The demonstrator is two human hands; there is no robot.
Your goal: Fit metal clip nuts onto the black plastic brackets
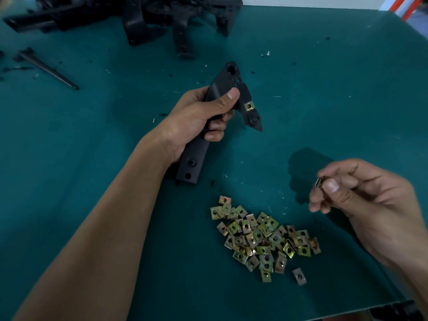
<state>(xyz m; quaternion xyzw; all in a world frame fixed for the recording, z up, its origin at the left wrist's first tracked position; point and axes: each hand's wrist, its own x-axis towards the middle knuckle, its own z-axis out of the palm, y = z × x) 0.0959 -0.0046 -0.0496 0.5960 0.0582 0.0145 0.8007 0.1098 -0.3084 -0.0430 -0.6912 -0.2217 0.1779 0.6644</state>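
Closest to me, a big heap of gold-coloured clip nuts lies loose on the green table. They are in no box or tray, and I see no container anywhere. One stray nut sits just beside the heap.

A bit further, my right hand pinches a single clip nut between thumb and fingertips, up off the table. It is well apart from the bracket, so this one is not on yet.

Further still, my left hand is wrapped tight round the middle of a black plastic bracket. One fitted nut already sits on its side arm. I think this bracket is partly done.

At the far edge lies a pile of black brackets. I cannot tell if those have nuts. With so many nuts left, I think lots of work remains.
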